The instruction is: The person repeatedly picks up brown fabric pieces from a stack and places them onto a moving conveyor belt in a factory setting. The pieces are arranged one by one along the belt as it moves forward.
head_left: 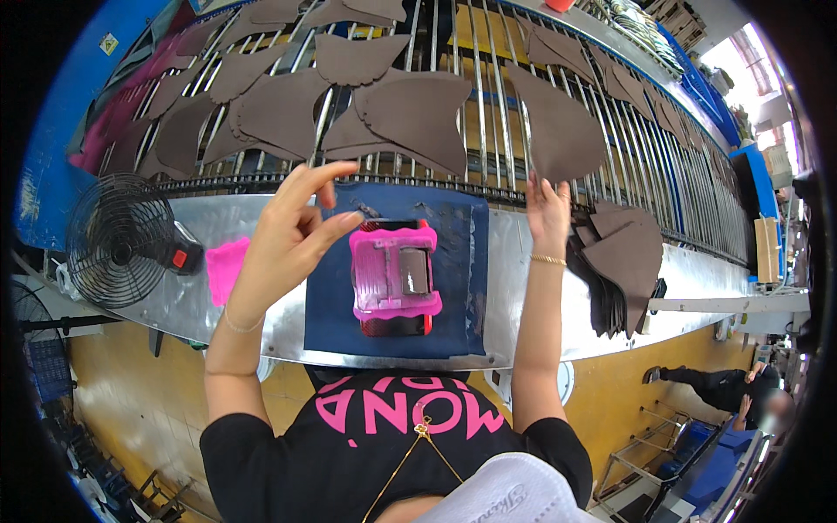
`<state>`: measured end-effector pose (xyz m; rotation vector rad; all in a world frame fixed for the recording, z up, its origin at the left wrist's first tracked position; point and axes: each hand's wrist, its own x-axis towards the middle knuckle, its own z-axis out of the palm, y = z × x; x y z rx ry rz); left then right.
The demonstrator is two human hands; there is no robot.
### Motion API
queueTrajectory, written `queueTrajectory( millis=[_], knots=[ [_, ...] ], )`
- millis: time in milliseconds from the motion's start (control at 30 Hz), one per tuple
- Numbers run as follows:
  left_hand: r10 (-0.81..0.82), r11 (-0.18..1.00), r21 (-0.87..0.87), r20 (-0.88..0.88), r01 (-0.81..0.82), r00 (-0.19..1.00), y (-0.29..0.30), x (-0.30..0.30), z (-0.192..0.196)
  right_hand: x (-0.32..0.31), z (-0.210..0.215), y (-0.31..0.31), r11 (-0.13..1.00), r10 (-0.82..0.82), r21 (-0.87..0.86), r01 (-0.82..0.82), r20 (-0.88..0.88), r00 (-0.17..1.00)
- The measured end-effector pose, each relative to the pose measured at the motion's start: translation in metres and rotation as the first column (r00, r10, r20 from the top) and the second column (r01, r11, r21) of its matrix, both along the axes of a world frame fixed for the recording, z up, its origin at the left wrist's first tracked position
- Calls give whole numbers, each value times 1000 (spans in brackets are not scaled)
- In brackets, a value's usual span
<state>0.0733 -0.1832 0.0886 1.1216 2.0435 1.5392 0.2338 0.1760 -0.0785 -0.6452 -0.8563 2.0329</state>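
My right hand (548, 213) holds a dark brown cut sheet piece (560, 126) by its near edge, with the fingertips at that edge. The piece lies over the metal rods of a rack-like conveyor (493, 105). My left hand (301, 222) is raised over the metal bench, thumb and fingers apart, with nothing between them. Just right of it stands a pink-smeared red and black device (379, 270) with a grey block or roller (414, 270) in it. A dark blue sheet (458, 296) lies beneath the device.
Several overlapping brown pieces (405, 113) cover the rods on the left. A stack of brown pieces (623, 261) hangs over the bench's front edge at the right. At the left are a black wire fan (122, 240) and a pink pad (227, 272). Another person (719, 388) is far right.
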Motion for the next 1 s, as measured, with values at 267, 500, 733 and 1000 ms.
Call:
queueTrajectory(
  millis=[267,500,733,1000],
  knots=[
    [232,973,-38,116,-230,966,-53,-17,-22,-100,-53,27,984,-70,-166,66,-19,997],
    [222,975,-1,117,-223,968,-49,-22,-36,-48,-35,1,998,-42,-40,51,190,981],
    [159,987,-33,128,-156,979,-26,-19,-34,124,42,25,681,-649,721,126,515,559],
    [86,996,-34,166,-82,982,-18,-19,-47,287,38,73,849,-482,523,-80,702,-524]
  ],
)
